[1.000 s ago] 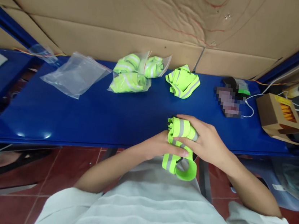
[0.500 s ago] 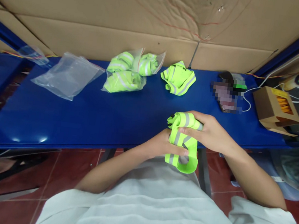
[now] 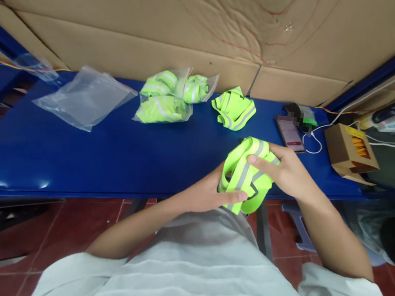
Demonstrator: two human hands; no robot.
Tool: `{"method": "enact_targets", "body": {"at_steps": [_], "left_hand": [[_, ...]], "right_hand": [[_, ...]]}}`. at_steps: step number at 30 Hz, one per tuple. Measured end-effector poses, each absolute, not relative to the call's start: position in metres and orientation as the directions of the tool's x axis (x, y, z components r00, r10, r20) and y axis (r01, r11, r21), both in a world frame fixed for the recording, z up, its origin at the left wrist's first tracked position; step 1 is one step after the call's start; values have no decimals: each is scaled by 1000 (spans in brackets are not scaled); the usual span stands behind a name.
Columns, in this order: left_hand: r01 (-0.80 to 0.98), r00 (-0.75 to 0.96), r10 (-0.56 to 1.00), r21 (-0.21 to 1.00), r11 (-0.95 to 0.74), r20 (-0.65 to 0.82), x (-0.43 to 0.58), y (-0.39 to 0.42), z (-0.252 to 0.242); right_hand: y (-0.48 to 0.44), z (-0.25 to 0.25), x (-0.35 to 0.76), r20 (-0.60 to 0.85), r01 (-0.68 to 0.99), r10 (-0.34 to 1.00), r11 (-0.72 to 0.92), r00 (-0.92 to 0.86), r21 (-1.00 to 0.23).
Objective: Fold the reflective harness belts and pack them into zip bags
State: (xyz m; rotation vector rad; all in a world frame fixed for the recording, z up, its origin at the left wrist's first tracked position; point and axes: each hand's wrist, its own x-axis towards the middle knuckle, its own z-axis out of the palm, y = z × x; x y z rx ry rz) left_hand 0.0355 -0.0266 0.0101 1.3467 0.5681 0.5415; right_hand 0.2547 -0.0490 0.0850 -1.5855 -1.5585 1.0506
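Note:
Between both hands, over the table's front edge, is a bundle of neon-yellow reflective strap [image 3: 243,173] with grey stripes, looped on itself. My left hand [image 3: 213,193] grips its lower left side, thumb across the front. From the right, my right hand [image 3: 283,170] holds the upper part, thumb on top and the other fingers hidden behind. A black buckle or trim piece shows near the left thumb. Beyond the hands, another loose reflective strap bundle [image 3: 234,108] lies on the table. To its left sit three clear bags of reflective straps [image 3: 164,109].
Clear plastic bags [image 3: 88,98] lie on the left of the blue table [image 3: 109,166]. A phone [image 3: 290,133] with a white cable lies at the right, by an open cardboard box [image 3: 350,152]. A cardboard wall [image 3: 141,47] rises behind. A stool [image 3: 299,227] stands below at right.
The strap bundle has been turned and raised a little, its loops now spread wider. Both hands stay on it. The whole view has shifted slightly.

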Motion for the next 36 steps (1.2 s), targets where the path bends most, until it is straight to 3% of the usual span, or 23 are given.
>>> {"method": "enact_targets", "body": {"at_steps": [3, 9, 13, 16, 20, 22, 25, 27, 29, 31, 36], "left_hand": [[107, 544, 838, 987, -119, 42, 34, -25, 10], [187, 584, 812, 972, -140, 4, 35, -24, 16], [78, 755, 642, 990, 114, -134, 33, -16, 15], [-11, 853, 501, 954, 300, -148, 30, -12, 11], [-112, 879, 436, 806, 581, -192, 28, -12, 8], [-152, 847, 483, 770, 620, -222, 31, -11, 7], [-177, 647, 746, 919, 351, -160, 36, -11, 4], [-110, 421, 906, 994, 0, 47, 37, -11, 2], [-9, 292, 922, 965, -263, 254, 35, -12, 2], [23, 338, 893, 946, -323, 296, 32, -14, 5], [62, 605, 781, 969, -239, 154, 29, -17, 12]], "right_hand": [[-47, 84, 257, 1, 558, 999, -19, 36, -829], [-46, 85, 250, 65, 676, 997, 12, 53, -737], [-46, 87, 247, 18, 600, 1000, 28, -23, -799], [-46, 89, 247, 4, 533, 998, 34, -58, -846], [-45, 91, 247, 1, 446, 998, 29, -62, -895], [-46, 91, 248, 11, 438, 999, 32, -49, -899], [-48, 92, 250, 50, 507, 999, 42, 2, -861], [-50, 95, 251, 67, 554, 997, 35, 37, -832], [-51, 97, 252, 81, 579, 995, 27, 67, -815], [-52, 100, 253, 99, 587, 992, 33, 81, -809], [-51, 97, 248, 110, 596, 993, 61, 45, -801]]}}
